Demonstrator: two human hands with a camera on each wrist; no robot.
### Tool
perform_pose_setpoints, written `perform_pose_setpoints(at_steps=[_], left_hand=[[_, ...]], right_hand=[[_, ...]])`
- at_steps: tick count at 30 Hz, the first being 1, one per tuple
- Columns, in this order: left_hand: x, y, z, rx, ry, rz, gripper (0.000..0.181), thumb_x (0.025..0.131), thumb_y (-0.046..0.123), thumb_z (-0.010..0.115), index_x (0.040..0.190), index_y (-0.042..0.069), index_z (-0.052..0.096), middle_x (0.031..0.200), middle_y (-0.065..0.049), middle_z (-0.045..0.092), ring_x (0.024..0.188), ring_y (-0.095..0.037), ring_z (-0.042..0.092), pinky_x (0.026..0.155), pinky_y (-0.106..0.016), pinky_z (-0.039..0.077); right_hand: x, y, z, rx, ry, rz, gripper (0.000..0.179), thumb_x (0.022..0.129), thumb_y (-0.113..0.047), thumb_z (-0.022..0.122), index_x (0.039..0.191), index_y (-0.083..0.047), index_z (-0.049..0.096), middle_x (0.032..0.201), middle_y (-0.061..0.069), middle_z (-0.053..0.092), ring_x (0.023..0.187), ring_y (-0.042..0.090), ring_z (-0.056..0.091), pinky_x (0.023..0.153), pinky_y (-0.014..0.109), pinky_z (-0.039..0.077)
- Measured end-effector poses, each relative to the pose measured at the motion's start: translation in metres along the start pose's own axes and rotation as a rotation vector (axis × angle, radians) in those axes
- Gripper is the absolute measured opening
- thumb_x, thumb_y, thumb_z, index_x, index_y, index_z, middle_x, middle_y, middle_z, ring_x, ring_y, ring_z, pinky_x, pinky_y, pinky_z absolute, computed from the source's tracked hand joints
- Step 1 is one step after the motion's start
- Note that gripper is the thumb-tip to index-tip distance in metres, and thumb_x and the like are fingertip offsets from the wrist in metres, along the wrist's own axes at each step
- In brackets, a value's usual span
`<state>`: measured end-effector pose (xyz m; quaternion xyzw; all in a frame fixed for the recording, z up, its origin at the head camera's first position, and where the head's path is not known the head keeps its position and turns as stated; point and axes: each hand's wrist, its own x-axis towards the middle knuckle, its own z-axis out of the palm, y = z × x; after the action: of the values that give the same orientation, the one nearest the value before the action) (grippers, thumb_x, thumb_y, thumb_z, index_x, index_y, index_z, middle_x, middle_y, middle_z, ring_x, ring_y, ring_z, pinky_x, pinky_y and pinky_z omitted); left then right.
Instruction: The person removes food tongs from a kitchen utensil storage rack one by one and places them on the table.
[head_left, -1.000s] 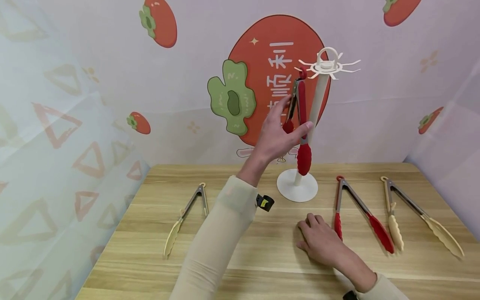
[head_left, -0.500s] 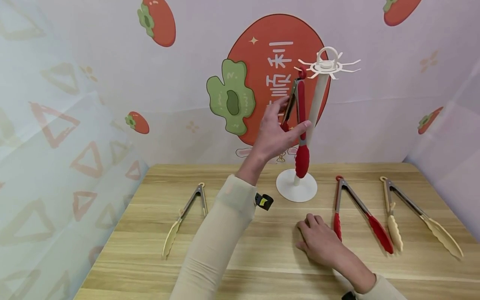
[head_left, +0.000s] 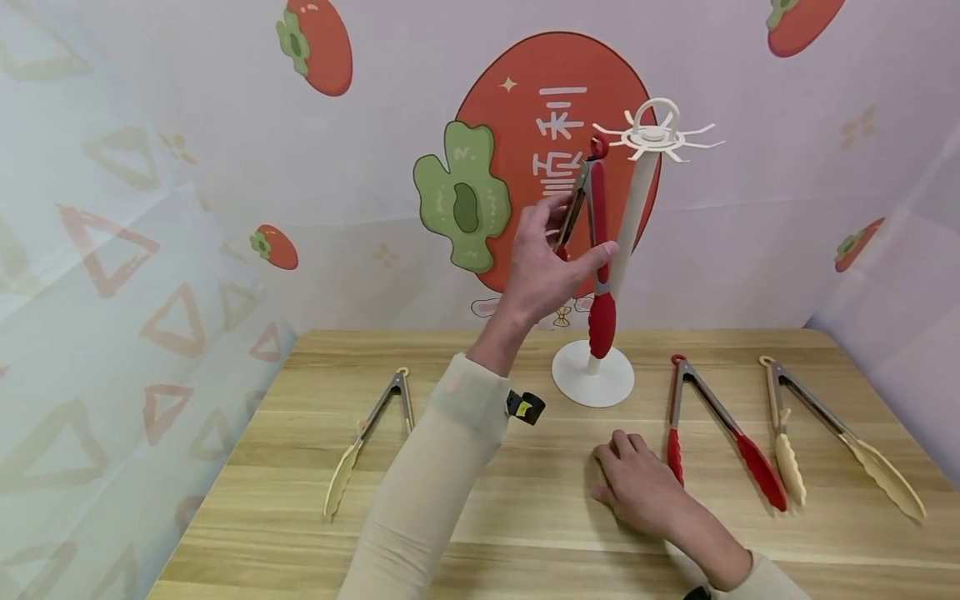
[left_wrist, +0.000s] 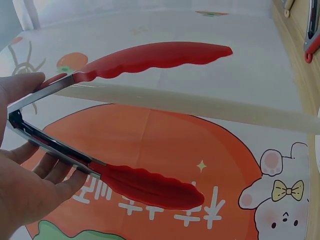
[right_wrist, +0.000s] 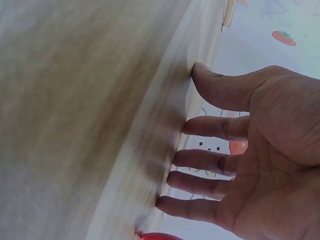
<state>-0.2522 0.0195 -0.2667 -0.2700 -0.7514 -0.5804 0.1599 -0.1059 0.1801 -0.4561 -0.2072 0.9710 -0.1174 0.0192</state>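
My left hand holds red-and-steel kitchen tongs upright, thumb on one arm and fingers along the other. The tongs' red ring is up at a hook on the left of the white stand. In the left wrist view the tongs are spread apart, with both scalloped red heads showing. My right hand rests on the table, left of a second pair of red tongs. In the right wrist view its fingertips touch the wood.
Cream-coloured tongs lie at the left, partly behind the left sleeve. Another cream pair lies spread at the far right. The stand's round base is near the table's back edge. A patterned cloth backdrop rises behind.
My left hand and the tongs have shifted slightly left, and the tongs' arms are spread a little wider. The stand's hooks have turned slightly. My right hand has stayed in place.
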Motion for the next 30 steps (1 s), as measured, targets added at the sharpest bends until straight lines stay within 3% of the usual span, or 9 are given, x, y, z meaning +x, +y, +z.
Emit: perform_pose_setpoints(at_steps=[7,14,25,30], left_hand=[[-0.006,0.003,-0.007,-0.088,0.060,0.057,0.067,0.085,0.020,0.080,0.142,0.003,0.050,0.128,-0.010,0.051,0.116,-0.021,0.053,0.097,-0.041,0.051],[-0.017,0.001,-0.022,-0.121,0.093,0.021,0.069,0.085,0.017,0.080,0.143,0.000,0.046,0.131,-0.016,0.053,0.119,-0.029,0.053,0.100,-0.044,0.050],[-0.032,-0.008,-0.041,-0.060,0.130,-0.007,0.070,0.084,0.020,0.079,0.142,0.000,0.045,0.132,-0.012,0.052,0.119,-0.030,0.053,0.097,-0.044,0.052],[-0.040,-0.012,-0.047,-0.002,0.135,-0.042,0.071,0.084,0.024,0.081,0.142,0.002,0.046,0.131,-0.010,0.051,0.117,-0.023,0.052,0.092,-0.037,0.054]], right_hand=[[0.000,-0.001,0.000,0.005,0.003,0.003,0.039,0.087,-0.029,0.081,0.113,-0.004,0.065,0.103,0.011,0.054,0.101,0.034,0.054,0.082,0.048,0.052],[0.000,-0.001,0.000,0.001,0.006,0.002,0.039,0.087,-0.030,0.081,0.112,-0.004,0.065,0.103,0.011,0.053,0.101,0.035,0.054,0.081,0.049,0.052],[-0.002,-0.001,0.000,-0.004,0.027,-0.007,0.039,0.087,-0.029,0.081,0.112,-0.005,0.064,0.100,0.010,0.052,0.100,0.035,0.055,0.080,0.049,0.052],[-0.001,-0.001,0.000,-0.003,0.013,0.002,0.039,0.088,-0.029,0.081,0.114,-0.005,0.064,0.103,0.010,0.053,0.102,0.035,0.055,0.081,0.049,0.052]])
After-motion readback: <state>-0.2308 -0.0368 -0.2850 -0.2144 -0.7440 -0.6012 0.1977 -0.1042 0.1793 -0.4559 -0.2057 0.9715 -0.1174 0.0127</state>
